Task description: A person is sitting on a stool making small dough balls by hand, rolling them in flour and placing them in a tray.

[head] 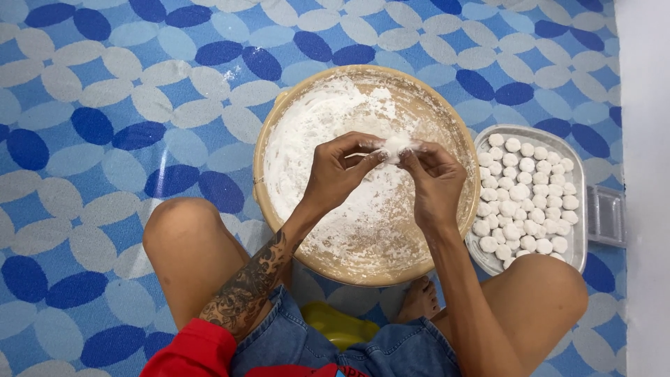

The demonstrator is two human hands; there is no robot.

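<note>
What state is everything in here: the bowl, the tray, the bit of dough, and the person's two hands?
Round tan bowl: upright on the patterned floor, inside dusted with white flour.
Small white dough piece: held over the bowl, pinched between both hands.
Left hand: fingertips closed on the dough.
Right hand: fingertips closed on the dough.
Clear plastic tray: lid open, nearly full of white dough balls.
</note>
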